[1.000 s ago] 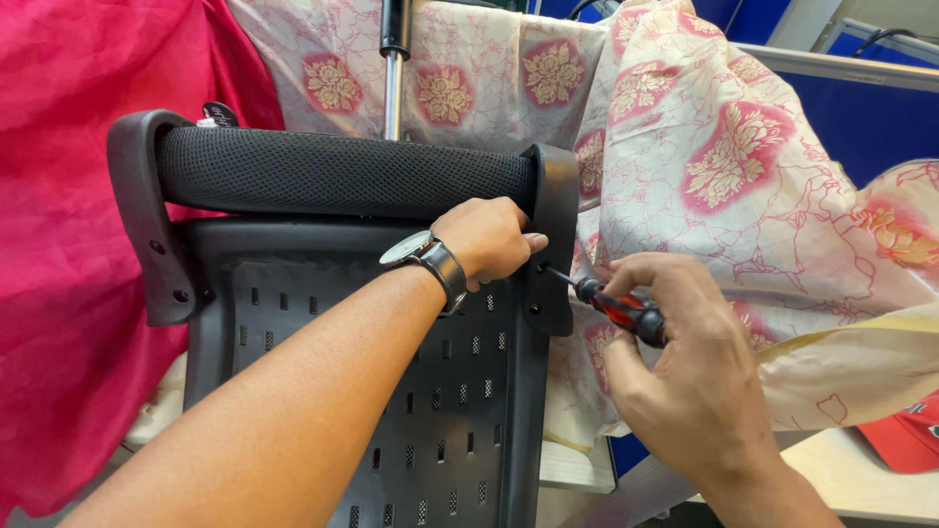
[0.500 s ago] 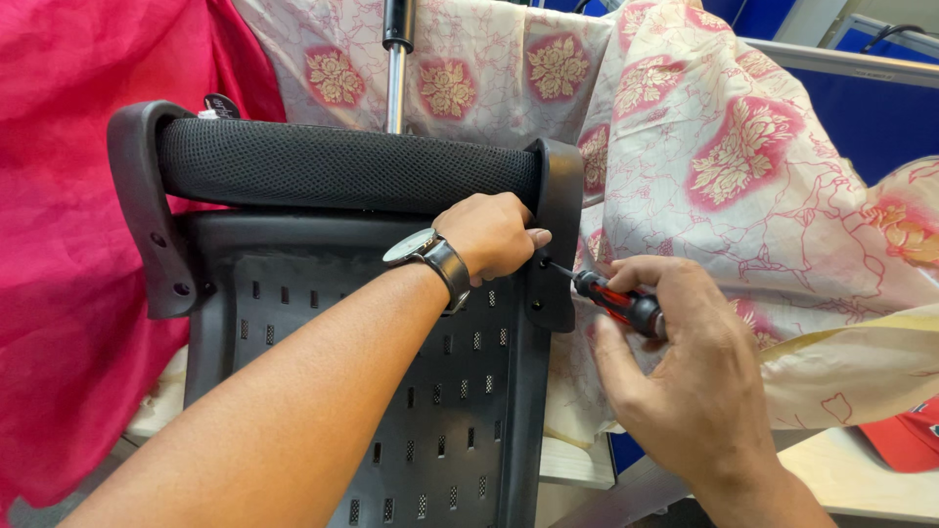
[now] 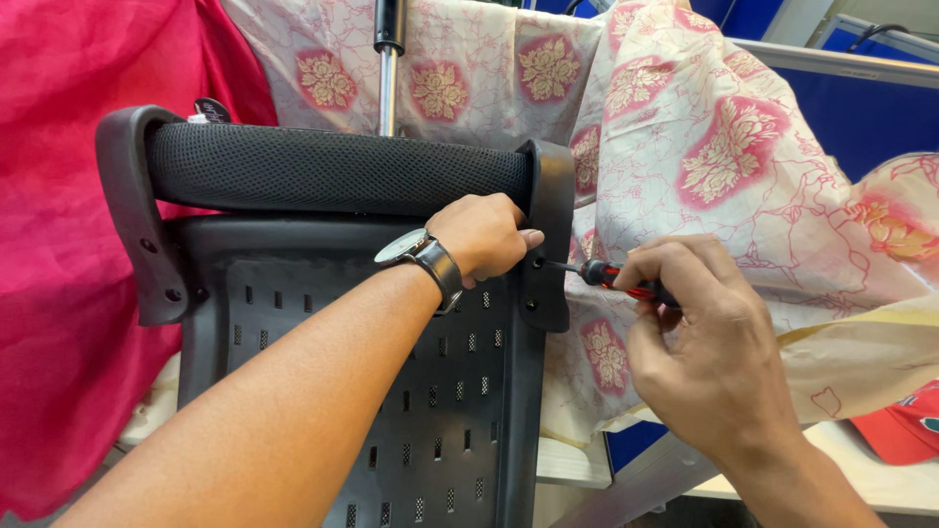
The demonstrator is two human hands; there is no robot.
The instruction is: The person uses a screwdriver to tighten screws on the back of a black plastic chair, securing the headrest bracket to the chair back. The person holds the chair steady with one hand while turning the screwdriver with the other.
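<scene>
A black office chair part lies in front of me: a perforated plastic back panel (image 3: 333,391) topped by a padded mesh roll (image 3: 333,171) between two side brackets. My left hand (image 3: 484,235), with a wristwatch (image 3: 421,256) on the wrist, grips the panel's upper right corner by the right bracket (image 3: 550,244). My right hand (image 3: 704,342) holds a screwdriver (image 3: 611,279) with a red and black handle. Its tip sits in a hole on the right bracket's outer side.
Pink cloth (image 3: 59,293) hangs on the left. Cream cloth with pink flower prints (image 3: 704,147) drapes behind and to the right. A metal gas-lift rod (image 3: 388,68) stands behind the roll. A light table edge (image 3: 880,479) with a red object (image 3: 905,435) lies at lower right.
The screwdriver has levelled out and its tip has moved in against the right bracket. My right hand shifted slightly with it. The left hand stays put.
</scene>
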